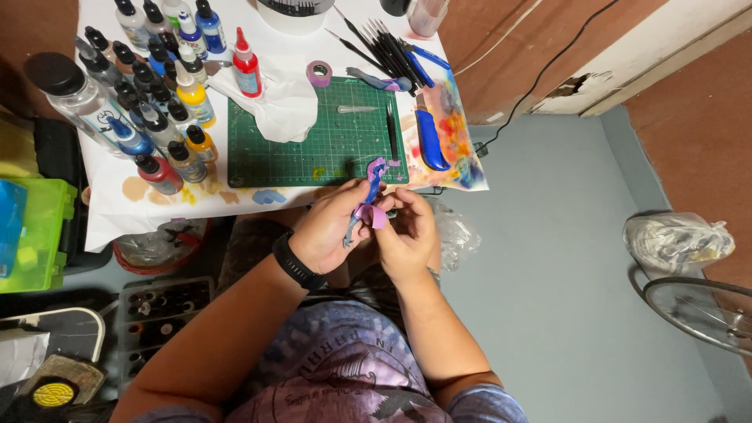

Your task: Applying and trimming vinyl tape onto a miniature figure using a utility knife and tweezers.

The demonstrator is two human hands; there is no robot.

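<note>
Both hands meet just below the table's front edge. My left hand (329,227), with a black band on the wrist, grips a slim blue and purple model part (374,178) that sticks up toward the green cutting mat (317,149). My right hand (407,231) pinches a small piece of pink-purple tape (370,215) against that part. Fingers of both hands curl around it, hiding its lower end.
Several paint bottles (157,94) crowd the table's left side. A white cloth (286,102), a purple tape roll (319,73), brushes (384,43) and a blue-handled knife (431,141) lie around the mat. A green box (35,235) stands at left, a bag (677,241) at right.
</note>
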